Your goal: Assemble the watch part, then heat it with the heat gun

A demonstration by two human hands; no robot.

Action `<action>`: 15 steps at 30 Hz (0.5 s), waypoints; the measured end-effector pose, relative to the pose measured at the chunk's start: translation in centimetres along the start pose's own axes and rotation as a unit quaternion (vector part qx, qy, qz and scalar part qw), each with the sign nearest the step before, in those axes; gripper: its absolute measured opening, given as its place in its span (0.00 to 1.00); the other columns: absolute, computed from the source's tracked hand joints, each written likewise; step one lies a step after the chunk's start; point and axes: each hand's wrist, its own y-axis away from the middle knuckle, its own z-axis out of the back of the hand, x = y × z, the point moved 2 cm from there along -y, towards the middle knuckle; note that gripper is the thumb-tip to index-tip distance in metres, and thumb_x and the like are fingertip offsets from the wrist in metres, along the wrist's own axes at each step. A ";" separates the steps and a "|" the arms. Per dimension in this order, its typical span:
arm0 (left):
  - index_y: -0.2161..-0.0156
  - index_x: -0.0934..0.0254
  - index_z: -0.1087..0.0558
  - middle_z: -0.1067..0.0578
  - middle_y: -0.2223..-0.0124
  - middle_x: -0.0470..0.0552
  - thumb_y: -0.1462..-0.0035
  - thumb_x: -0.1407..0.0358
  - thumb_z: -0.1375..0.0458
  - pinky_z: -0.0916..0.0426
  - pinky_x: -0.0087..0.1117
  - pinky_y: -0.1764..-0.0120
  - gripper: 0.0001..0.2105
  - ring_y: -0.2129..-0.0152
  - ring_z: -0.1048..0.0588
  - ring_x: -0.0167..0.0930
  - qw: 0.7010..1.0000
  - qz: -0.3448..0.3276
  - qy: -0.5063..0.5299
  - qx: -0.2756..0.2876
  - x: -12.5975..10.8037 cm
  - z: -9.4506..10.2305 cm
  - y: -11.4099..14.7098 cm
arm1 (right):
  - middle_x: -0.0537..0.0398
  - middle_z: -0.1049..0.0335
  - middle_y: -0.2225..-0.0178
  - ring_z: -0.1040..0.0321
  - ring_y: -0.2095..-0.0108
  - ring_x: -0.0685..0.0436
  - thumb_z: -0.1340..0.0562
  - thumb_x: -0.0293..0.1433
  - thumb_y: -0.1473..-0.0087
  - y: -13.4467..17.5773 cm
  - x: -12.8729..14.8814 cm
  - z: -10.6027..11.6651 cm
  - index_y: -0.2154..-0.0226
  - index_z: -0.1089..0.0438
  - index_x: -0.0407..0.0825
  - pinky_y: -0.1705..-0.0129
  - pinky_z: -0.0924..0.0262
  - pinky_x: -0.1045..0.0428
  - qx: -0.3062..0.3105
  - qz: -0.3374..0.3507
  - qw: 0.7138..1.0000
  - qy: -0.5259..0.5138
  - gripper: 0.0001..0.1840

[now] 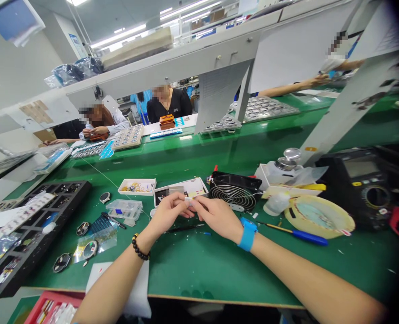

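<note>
My left hand [170, 212] and my right hand [217, 217] meet over the middle of the green bench, fingertips nearly touching. Between the pinched fingers is a small white piece [188, 199]; its kind is too small to make out. Just behind the hands stands a white box [199, 185] with small parts inside. Dark tweezers [182, 228] lie on the bench below my fingers. A black fan with a wire guard [235, 191] stands close to my right hand. To the left of my left hand is a clear plastic case [127, 209].
Round watch-like units [62, 262] and a black pen [114, 220] lie left, beside a black compartment tray [33, 238]. At right are a yellowish bowl [293, 211], a blue-handled screwdriver [309, 237] and a multimeter [361, 189]. Across the bench, other people sit working behind a low shelf frame.
</note>
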 end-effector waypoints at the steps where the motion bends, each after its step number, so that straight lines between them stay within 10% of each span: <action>1: 0.62 0.68 0.32 0.20 0.66 0.55 0.49 0.43 0.31 0.25 0.25 0.64 0.28 0.71 0.20 0.28 1.000 0.000 -0.001 0.000 0.0 0.0 0.0 | 0.58 0.32 0.72 0.40 0.70 0.52 0.57 0.52 0.32 0.0 0.0 0.0 0.67 0.34 0.48 0.64 0.57 0.52 0.000 0.003 1.000 0.005 0.30; 15: 0.61 0.67 0.34 0.20 0.68 0.54 0.44 0.53 0.36 0.25 0.26 0.65 0.19 0.72 0.20 0.28 1.000 -0.004 -0.010 0.002 0.1 -0.1 0.0 | 0.58 0.30 0.70 0.38 0.70 0.51 0.57 0.50 0.32 0.1 0.2 -0.2 0.66 0.33 0.49 0.64 0.59 0.52 0.001 0.013 1.000 0.023 0.29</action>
